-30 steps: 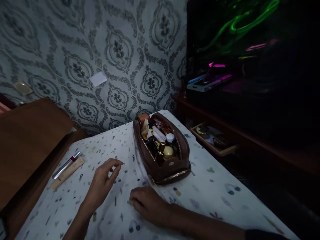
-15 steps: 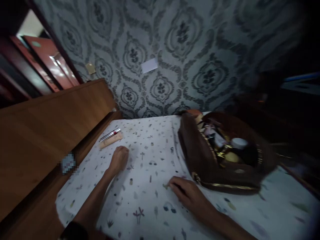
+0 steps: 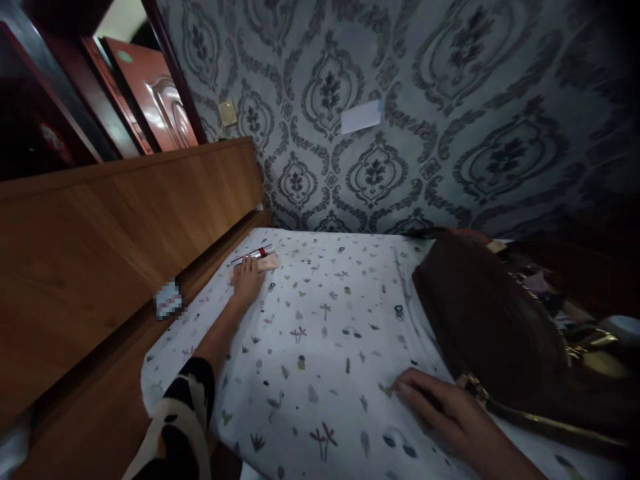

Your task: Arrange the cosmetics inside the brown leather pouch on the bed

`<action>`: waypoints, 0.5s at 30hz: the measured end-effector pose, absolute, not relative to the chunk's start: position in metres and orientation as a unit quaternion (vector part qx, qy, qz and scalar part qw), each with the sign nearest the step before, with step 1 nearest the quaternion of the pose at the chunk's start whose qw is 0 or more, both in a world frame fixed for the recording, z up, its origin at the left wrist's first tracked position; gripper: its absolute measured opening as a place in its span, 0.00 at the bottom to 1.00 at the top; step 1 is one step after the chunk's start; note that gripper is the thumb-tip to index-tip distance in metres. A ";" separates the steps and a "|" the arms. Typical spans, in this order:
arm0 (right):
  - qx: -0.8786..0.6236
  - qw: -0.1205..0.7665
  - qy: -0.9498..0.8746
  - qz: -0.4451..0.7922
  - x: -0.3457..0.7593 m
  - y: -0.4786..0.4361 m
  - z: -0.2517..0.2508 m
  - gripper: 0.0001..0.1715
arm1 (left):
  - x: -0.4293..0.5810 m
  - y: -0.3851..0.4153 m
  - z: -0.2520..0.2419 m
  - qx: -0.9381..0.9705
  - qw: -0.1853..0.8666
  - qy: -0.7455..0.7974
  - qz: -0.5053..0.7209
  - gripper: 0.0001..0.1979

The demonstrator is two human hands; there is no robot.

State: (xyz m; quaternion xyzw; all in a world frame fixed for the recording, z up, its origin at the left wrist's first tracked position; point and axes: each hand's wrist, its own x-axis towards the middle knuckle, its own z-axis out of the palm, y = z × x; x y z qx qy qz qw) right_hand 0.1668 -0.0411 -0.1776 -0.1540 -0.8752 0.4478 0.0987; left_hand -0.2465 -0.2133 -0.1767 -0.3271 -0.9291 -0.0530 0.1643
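Observation:
My left hand (image 3: pixel 249 279) reaches over a peach-coloured squeeze tube (image 3: pixel 269 263) at the far left of the patterned sheet (image 3: pixel 320 360). Its fingers are stretched out and lie across the tube, with the tips at a slim silver tube with a red band (image 3: pixel 255 255). Whether they grip either one does not show. On the sheet at the lower right rests my right hand (image 3: pixel 440 407), loosely bent, with a gap between its fingers and nothing visible in them. Beside it stands a dark brown bag (image 3: pixel 490 327) with a gold zip, open at the top.
Inside the bag are several small items, among them a white round lid (image 3: pixel 623 328). A wooden headboard (image 3: pixel 130 220) runs along the left, with a blurred-out small item (image 3: pixel 169 299) on its ledge. Patterned wallpaper (image 3: pixel 330 87) closes off the back.
My left hand has moved forward onto the peach tube, its fingers opening out from a curled shape. My view has swung left, so the bag sits farther right. My right hand stays on the sheet.

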 end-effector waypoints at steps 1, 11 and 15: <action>-0.161 0.095 -0.873 0.450 0.165 -0.042 -0.176 0.30 | -0.250 -0.214 -0.177 -0.318 0.160 -0.933 -0.053 0.30; -0.159 0.173 -0.864 0.445 0.126 -0.068 -0.166 0.27 | -0.227 -0.231 -0.162 -0.330 0.164 -0.927 -0.066 0.20; -0.136 0.192 -0.880 0.412 0.124 -0.070 -0.175 0.23 | -0.222 -0.235 -0.153 -0.321 0.177 -0.928 -0.072 0.16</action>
